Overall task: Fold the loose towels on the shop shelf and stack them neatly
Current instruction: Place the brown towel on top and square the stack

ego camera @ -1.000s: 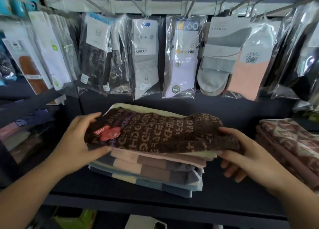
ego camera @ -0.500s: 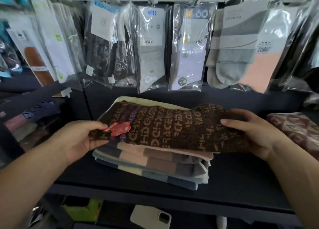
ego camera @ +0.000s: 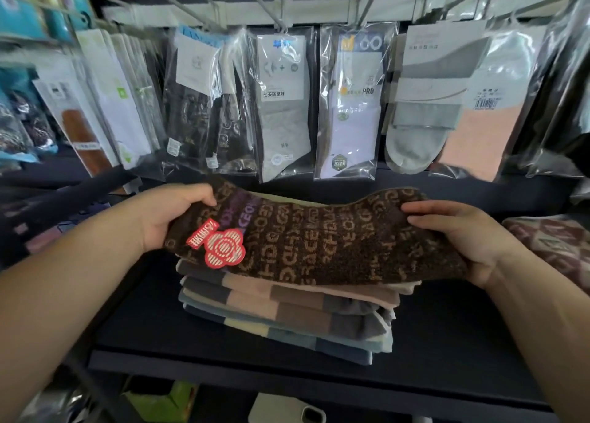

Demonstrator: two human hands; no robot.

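Gripping a brown lettered towel (ego camera: 319,244) at both ends, left hand (ego camera: 172,215), right hand (ego camera: 459,234), centre frame, above folded stack (ego camera: 281,314), dark shelf (ego camera: 447,343).

Both hands grip a brown lettered towel (ego camera: 319,240) (red flower label (ego camera: 220,247) near its left end): left hand (ego camera: 172,215) and right hand (ego camera: 459,234) at opposite ends, above the stack of folded towels (ego camera: 281,314) on the dark shelf (ego camera: 143,320).
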